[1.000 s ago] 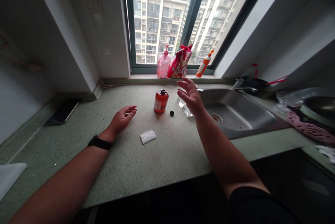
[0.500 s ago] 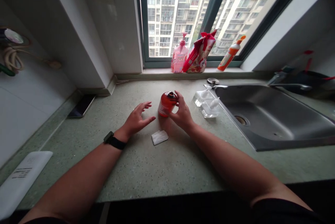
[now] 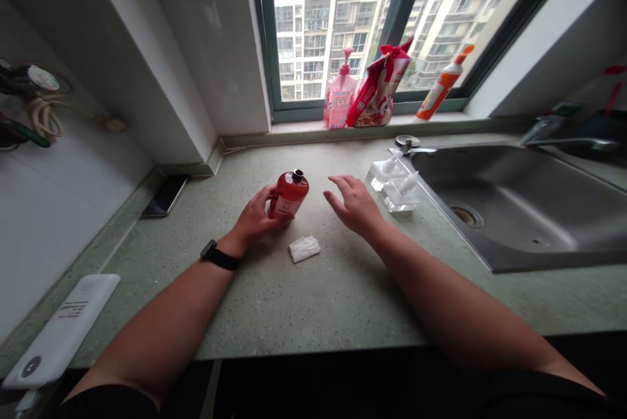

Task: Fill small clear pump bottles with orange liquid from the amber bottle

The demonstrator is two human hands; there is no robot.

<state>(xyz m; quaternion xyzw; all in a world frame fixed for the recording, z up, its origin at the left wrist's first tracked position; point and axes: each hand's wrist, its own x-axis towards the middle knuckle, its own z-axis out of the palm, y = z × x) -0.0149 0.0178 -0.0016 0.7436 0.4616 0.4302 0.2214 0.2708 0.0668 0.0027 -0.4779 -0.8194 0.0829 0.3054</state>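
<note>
My left hand (image 3: 257, 217) is wrapped round a red see-through bottle (image 3: 292, 192) with a pale label and a dark, uncapped neck. The bottle leans a little to the right; whether its base touches the counter I cannot tell. To the right, my right hand (image 3: 356, 205) is open and holds nothing, its fingers pointing toward the bottle across a gap. A folded white tissue (image 3: 304, 248) lies on the counter in front of the bottle. Beyond my right fingers stand two clear square bottles with white pump tops (image 3: 400, 192).
A steel sink (image 3: 490, 265) is set into the speckled counter (image 3: 313, 308) at right. A dark phone (image 3: 165, 196) and a white power bank (image 3: 68, 324) lie at left. On the windowsill stand a pink pump bottle (image 3: 339, 99), a red bag (image 3: 379, 89) and an orange bottle (image 3: 441, 89).
The red bottle has passed from my right hand to my left and moved slightly left. My right hand has let go and drawn off to the right. The view has shifted slightly.
</note>
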